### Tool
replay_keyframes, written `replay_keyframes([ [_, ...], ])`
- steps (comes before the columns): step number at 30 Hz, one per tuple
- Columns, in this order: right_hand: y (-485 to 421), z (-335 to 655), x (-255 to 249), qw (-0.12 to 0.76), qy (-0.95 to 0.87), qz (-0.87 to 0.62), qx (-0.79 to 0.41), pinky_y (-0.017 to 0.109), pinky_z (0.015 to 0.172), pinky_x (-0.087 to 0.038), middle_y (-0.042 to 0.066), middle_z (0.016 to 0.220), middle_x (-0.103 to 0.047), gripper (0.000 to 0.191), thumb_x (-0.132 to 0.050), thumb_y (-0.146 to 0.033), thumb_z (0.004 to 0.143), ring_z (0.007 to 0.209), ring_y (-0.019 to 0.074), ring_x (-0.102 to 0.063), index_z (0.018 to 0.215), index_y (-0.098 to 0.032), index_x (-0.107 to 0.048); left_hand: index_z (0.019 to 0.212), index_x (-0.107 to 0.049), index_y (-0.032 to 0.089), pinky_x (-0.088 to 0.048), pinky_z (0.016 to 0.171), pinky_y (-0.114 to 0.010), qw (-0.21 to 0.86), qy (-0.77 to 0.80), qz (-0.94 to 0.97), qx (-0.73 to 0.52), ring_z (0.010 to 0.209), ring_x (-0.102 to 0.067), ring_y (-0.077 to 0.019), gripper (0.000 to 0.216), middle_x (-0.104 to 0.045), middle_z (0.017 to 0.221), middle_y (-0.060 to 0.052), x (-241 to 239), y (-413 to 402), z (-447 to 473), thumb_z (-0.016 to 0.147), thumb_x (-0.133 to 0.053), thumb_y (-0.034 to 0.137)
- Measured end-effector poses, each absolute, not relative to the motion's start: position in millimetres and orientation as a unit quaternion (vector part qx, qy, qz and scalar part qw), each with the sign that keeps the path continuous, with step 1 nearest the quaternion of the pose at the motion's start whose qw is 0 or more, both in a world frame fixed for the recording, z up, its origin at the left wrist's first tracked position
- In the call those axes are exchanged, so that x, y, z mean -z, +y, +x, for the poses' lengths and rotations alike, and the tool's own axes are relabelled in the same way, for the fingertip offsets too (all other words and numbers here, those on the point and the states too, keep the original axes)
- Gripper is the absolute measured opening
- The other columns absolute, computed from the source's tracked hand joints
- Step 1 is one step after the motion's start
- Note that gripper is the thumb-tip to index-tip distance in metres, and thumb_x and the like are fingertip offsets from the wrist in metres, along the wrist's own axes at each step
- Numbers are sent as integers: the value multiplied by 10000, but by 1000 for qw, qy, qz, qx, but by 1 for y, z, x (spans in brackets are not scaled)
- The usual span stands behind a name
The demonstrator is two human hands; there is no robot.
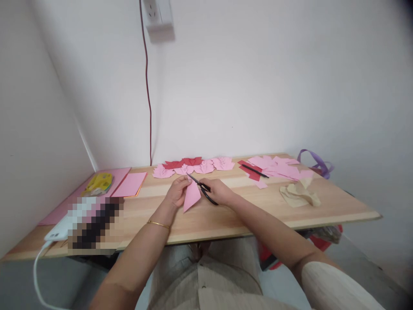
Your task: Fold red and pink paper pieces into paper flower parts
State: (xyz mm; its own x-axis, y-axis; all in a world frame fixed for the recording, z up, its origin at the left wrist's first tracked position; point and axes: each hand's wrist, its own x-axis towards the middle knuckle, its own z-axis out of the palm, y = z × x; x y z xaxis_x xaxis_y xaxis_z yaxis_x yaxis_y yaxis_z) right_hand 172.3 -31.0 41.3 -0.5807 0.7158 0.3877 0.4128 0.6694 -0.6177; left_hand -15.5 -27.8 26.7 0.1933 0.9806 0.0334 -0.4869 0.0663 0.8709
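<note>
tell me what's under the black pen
Red paper shows under the black pen, with pink paper pieces to the right. The strip the pen covers and whatever lies beneath the red paper can't be seen.

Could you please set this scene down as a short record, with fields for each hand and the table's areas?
Left hand: holds a pointed pink paper piece
Right hand: holds black-handled scissors, blades at the piece's upper end
Table, wall side: pink and red cutouts
Table, left: yellow packet, pink sheets
Table, right: black pen, pink scraps, crumpled tan material
</note>
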Motion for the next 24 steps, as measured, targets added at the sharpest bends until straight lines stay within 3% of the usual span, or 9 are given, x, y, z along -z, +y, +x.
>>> replay_keyframes([
  [9,-30,172,-41,298,-854,-357,-232,246,659,-409,77,830,-696,330,-522,-449,869,715,171,-616,989,-170,-650,734,-598,129,-480,573,-262,667,306,406,-544,551,-594,-133,216,-629,635,-18,-25,-26,-19,605,-760,190],
  [16,-21,182,-46,349,-828,-392,-195,250,660,-407,61,844,-675,360,-581,-453,822,738,173,-598,1048,-174,-615,651,-581,117,-430,520,-188,637,314,379,-593,514,-535,-77,213,-597,595,5,-30,-24,-22,570,-775,148],
  [21,-6,232,-60,240,-837,-470,-146,283,665,-410,77,929,-678,427,-667,-303,736,790,218,-612,1138,-210,-561,625,-534,131,-462,556,-173,611,301,307,-665,537,-538,-65,245,-569,584,34,-27,-14,-30,574,-773,109],
  [24,12,284,-59,211,-813,-531,-108,322,631,-394,106,825,-662,365,-599,-238,761,704,238,-596,1122,-194,-558,616,-515,137,-511,605,-219,612,302,273,-679,577,-572,-89,248,-596,619,19,-25,-11,-31,594,-760,101],
])
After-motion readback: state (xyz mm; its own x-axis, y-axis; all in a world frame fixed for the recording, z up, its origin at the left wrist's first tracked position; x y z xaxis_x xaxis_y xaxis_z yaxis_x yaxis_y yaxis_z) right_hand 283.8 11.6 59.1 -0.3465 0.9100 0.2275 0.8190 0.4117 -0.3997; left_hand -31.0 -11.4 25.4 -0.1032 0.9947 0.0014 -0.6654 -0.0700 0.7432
